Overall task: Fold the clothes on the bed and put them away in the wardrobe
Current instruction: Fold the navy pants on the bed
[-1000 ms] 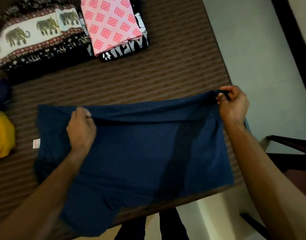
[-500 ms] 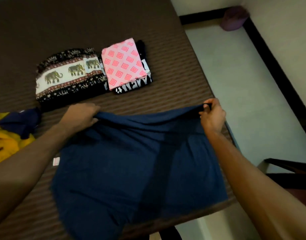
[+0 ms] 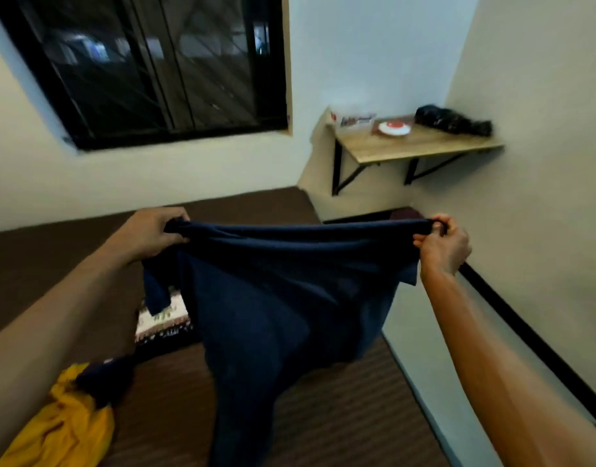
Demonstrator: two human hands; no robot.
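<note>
From the head camera, a navy blue garment (image 3: 283,298) hangs in the air above the bed (image 3: 340,416), stretched out between two raised hands. The left hand (image 3: 151,234) has its fingers curled over one bunched top corner; the right hand (image 3: 441,242) pinches the opposite corner, fingers curled tight round a small roll of the cloth. The top edge runs almost level between them, and the rest drops in loose folds, its lower end hanging down over the brown ribbed bed cover.

The hanging cloth blocks most of what lies behind it. Just a piece of a folded patterned cloth (image 3: 161,318), pale with a dark border, shows beside its left edge, resting on the bed. Lower left, a yellow garment (image 3: 64,429) lies crumpled on the bed with a dark blue piece (image 3: 104,379) on top of it.

Beyond, a dark window (image 3: 148,62) with bars is set in the pale wall. In the corner, a wooden wall shelf (image 3: 414,146) on black brackets carries a white plate (image 3: 394,128), a pale box (image 3: 352,121) and a black bundle (image 3: 453,121). A black skirting strip (image 3: 525,335) runs along the right wall.
</note>
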